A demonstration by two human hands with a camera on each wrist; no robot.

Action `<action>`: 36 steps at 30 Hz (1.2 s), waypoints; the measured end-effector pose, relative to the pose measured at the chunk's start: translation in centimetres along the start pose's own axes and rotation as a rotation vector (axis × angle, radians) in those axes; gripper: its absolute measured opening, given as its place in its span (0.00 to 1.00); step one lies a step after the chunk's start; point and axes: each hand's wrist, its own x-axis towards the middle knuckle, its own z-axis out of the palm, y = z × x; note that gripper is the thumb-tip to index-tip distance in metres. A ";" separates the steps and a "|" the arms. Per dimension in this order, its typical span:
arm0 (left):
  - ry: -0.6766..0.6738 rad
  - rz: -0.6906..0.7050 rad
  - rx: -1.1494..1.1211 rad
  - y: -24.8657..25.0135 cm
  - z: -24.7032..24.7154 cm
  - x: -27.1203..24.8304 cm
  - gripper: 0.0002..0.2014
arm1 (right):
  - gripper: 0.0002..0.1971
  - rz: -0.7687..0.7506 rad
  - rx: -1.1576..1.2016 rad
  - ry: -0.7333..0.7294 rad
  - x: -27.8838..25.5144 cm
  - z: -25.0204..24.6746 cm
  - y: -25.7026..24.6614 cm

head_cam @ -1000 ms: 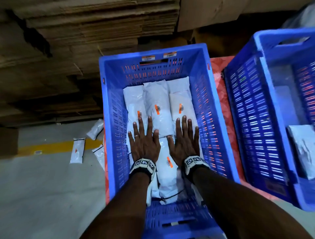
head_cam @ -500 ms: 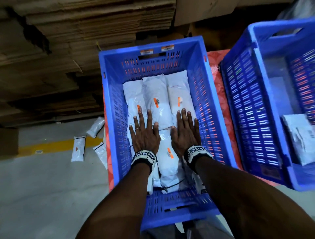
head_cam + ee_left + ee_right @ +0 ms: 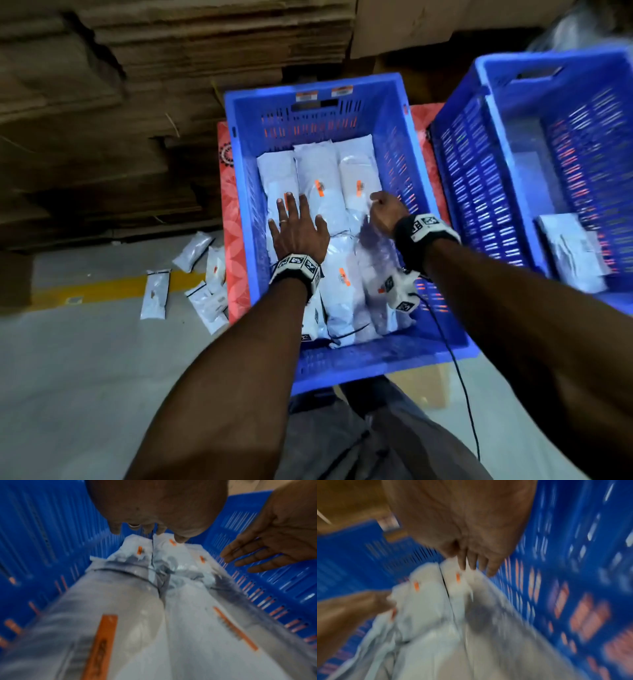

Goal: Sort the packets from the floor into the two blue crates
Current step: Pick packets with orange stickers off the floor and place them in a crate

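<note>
Inside near crate (image 3: 346, 366): white orange-tagged packets (image 3: 327, 192) in rows, left hand (image 3: 298, 233) flat on them, right hand (image 3: 385, 214) loose, empty; far crate (image 3: 486, 113) holds one; several on floor (image 3: 68, 359).

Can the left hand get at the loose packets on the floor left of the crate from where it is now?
Probably yes. The left hand lies flat and holds nothing, and the floor packets lie uncovered just outside the crate. Only that crate's left wall stands between, so the hand must lift over it first.

Two blue crates (image 3: 239, 192); four floor packets (image 3: 154, 294); two hands (image 3: 298, 233).
</note>
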 end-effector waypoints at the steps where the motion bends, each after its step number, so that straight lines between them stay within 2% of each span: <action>1: -0.009 0.003 -0.007 0.1 -0.8 0.1 0.30 | 0.19 0.002 -0.022 -0.048 -0.3 -0.9 -0.6; 3: -0.002 0.024 -0.028 0.0 -2.5 0.1 0.28 | 0.20 -0.009 -0.111 -0.094 -1.6 -2.6 -1.9; 6: 0.028 0.046 -0.107 0.1 -5.2 -0.6 0.22 | 0.19 -0.050 -0.288 -0.054 -3.7 -3.7 -2.7; 10: 0.043 0.111 -0.179 1.1 -9.2 -2.2 0.14 | 0.20 -0.059 -0.284 0.057 -6.7 -3.3 -3.3; 18: 0.095 0.189 -0.184 0.8 -13.6 -6.7 0.13 | 0.18 -0.031 -0.256 0.179 -14.2 0.2 -4.0; 22: 0.141 0.187 -0.205 -0.6 -15.3 -8.8 0.10 | 0.18 -0.105 -0.332 0.297 -16.7 1.6 -4.3; 30: 0.334 0.089 -0.245 -2.8 -19.1 -14.1 0.09 | 0.12 -0.252 -0.355 0.489 -21.3 2.1 -6.3; 32: 0.389 0.059 -0.268 -3.4 -19.4 -15.6 0.08 | 0.08 -0.298 -0.316 0.521 -22.2 2.2 -6.3; 36: 0.461 0.042 -0.232 -4.7 -19.2 -19.0 0.09 | 0.12 -0.397 -0.212 0.529 -24.4 2.6 -5.5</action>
